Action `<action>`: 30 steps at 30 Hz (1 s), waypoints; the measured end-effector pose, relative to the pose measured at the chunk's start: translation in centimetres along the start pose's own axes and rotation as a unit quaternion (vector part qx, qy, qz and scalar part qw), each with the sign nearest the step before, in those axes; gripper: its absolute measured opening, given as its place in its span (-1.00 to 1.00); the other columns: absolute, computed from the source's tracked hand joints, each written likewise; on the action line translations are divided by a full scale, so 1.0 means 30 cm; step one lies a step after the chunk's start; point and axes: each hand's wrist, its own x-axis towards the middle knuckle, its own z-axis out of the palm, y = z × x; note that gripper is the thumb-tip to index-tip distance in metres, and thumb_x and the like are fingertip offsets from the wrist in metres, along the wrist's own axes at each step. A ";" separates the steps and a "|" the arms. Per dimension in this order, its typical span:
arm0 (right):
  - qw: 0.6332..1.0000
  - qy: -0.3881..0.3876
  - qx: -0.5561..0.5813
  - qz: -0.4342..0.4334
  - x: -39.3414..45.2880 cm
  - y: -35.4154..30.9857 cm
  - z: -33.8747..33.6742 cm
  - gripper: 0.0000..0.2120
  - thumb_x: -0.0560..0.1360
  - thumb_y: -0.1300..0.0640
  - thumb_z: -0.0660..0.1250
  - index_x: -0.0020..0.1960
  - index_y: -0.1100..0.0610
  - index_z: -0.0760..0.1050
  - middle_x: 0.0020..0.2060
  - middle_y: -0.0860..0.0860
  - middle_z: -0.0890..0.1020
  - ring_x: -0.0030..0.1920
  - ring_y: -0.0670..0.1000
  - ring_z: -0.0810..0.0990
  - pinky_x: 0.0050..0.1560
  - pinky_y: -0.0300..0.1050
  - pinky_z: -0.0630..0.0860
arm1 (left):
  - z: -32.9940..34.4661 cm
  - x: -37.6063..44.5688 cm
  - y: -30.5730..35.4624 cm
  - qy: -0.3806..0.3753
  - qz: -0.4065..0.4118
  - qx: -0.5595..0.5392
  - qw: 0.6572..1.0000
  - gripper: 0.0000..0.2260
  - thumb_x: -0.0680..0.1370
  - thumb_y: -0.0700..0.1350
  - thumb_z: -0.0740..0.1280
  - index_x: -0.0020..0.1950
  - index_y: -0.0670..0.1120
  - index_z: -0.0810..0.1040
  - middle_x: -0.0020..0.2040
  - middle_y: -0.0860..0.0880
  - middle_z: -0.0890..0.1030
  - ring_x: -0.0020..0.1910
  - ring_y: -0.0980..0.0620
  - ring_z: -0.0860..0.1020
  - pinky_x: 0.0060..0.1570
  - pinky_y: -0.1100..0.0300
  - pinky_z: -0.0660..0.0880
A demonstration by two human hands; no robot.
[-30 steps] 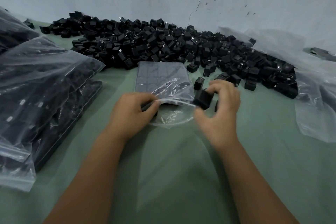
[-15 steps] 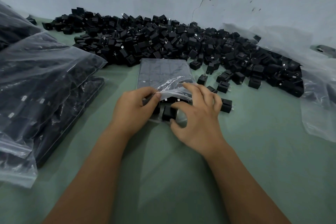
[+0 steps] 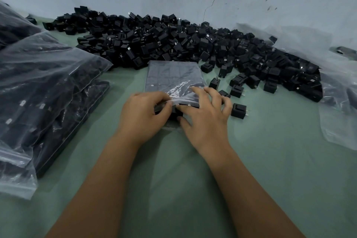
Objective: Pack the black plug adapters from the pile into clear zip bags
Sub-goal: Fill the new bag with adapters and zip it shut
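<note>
**packline_joe:** Two hands on one bag right now. The clear zip bag point(image 3: 173, 79) lies flat on the green table point(image 3: 270, 160), nearly full, rows of black adapters showing through the plastic. The left hand point(image 3: 144, 116) pinches the bag's top lip near the mouth, thumb and forefinger closed on the film. The right hand point(image 3: 204, 120) has its fingers spread and laid over the opening, thumb tucked against an adapter at the mouth point(image 3: 175, 111). Looks like it's pushing that one in rather than gripping it.

**zip_n_ship:** So which step, filling or sealing?

**packline_joe:** I'd say tail end of filling. That piece at the mouth isn't seated, can't tell how far in it is since both hands cover it. The zip strip itself is hidden too.

**zip_n_ship:** Next move?

**packline_joe:** My guess: slide it flush with the last row so nothing pokes past the zip line, then either grab another or press the seal. A loose adapter point(image 3: 239, 110) sits just beside the right hand, a few more strays beyond it, and the big pile point(image 3: 173, 44) runs along the wall behind. Prongs could snag the thin film, so ease it in.

**zip_n_ship:** And the finished ones?

**packline_joe:** Stacked filled bags point(image 3: 44, 87) off to the left. Some empty plastic point(image 3: 336, 102) lies at the right.
</note>
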 end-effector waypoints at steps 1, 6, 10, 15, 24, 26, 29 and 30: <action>1.000 -0.003 -0.001 0.000 -0.001 -0.001 0.002 -0.81 0.40 -0.02 0.42 0.01 -0.19 0.63 0.37 0.01 0.42 0.41 0.13 0.24 0.35 0.14 0.00 | 0.000 -0.001 0.010 -0.002 0.019 0.024 1.000 -0.83 0.48 -0.01 0.28 -0.11 -0.02 0.64 -0.22 0.06 0.66 -0.18 -0.02 0.58 -0.04 0.14 0.38; 0.998 0.038 0.041 -0.025 -0.013 0.006 -0.016 -0.82 0.43 -0.05 0.33 0.00 -0.16 0.64 0.36 0.03 0.42 0.39 0.09 0.27 0.35 0.09 0.06 | 0.004 -0.004 0.034 -0.034 0.036 0.061 0.997 -0.80 0.46 -0.06 0.25 -0.10 -0.07 0.64 -0.24 -0.02 0.64 -0.19 -0.14 0.58 -0.10 0.07 0.42; 0.962 0.204 0.180 -0.006 -0.013 0.058 -0.063 -0.87 0.39 0.13 0.26 -0.21 0.12 0.58 0.07 0.04 0.57 0.11 0.03 0.45 0.16 -0.09 0.27 | 0.005 -0.005 0.029 -0.028 0.025 0.067 0.997 -0.78 0.46 -0.03 0.23 -0.05 -0.04 0.65 -0.22 -0.05 0.65 -0.16 -0.15 0.57 -0.15 0.16 0.29; 0.953 0.176 0.118 0.216 -0.002 0.205 -0.065 -0.72 0.48 0.19 0.28 0.18 0.08 0.58 0.07 0.09 0.50 0.08 0.09 0.39 0.10 0.06 0.42 | 0.010 -0.003 0.033 -0.032 0.013 0.056 0.998 -0.77 0.45 -0.01 0.24 -0.06 0.00 0.66 -0.22 -0.04 0.64 -0.16 -0.13 0.57 -0.15 0.13 0.36; 0.957 0.056 0.115 0.259 -0.007 0.257 -0.027 -0.64 0.44 0.17 0.34 0.23 0.06 0.46 0.09 0.03 0.41 0.07 0.07 0.45 -0.02 -0.18 0.41 | 0.009 -0.004 0.034 -0.029 0.004 0.045 0.999 -0.77 0.45 0.00 0.25 -0.05 -0.01 0.67 -0.23 -0.03 0.64 -0.16 -0.11 0.56 -0.15 0.15 0.32; 0.939 0.115 0.196 0.259 -0.001 0.235 -0.047 -0.62 0.42 0.19 0.38 0.22 0.04 0.45 0.08 -0.03 0.33 -0.05 -0.07 0.49 -0.13 -0.45 0.36 | 0.006 -0.006 0.040 -0.037 0.011 0.054 0.998 -0.76 0.45 0.02 0.26 -0.03 0.00 0.67 -0.19 0.01 0.65 -0.12 -0.09 0.58 -0.07 0.12 0.38; 0.919 0.186 0.304 0.171 0.003 0.169 -0.090 -0.59 0.38 0.23 0.44 0.20 0.03 0.50 0.08 -0.09 0.30 -0.01 -0.15 0.48 0.08 -0.50 0.38 | 0.007 -0.005 0.050 -0.053 0.044 0.063 0.996 -0.76 0.43 0.03 0.30 -0.01 -0.01 0.68 -0.07 0.07 0.67 -0.01 -0.03 0.59 0.05 0.06 0.41; 0.921 0.188 0.317 0.124 -0.001 0.140 -0.100 -0.59 0.36 0.22 0.45 0.18 0.04 0.52 0.07 -0.11 0.32 0.02 -0.12 0.49 0.13 -0.43 0.40 | 0.007 -0.004 0.052 -0.059 0.051 0.065 0.995 -0.76 0.44 0.03 0.31 0.00 0.00 0.68 -0.05 0.08 0.68 0.01 -0.02 0.59 0.05 0.07 0.39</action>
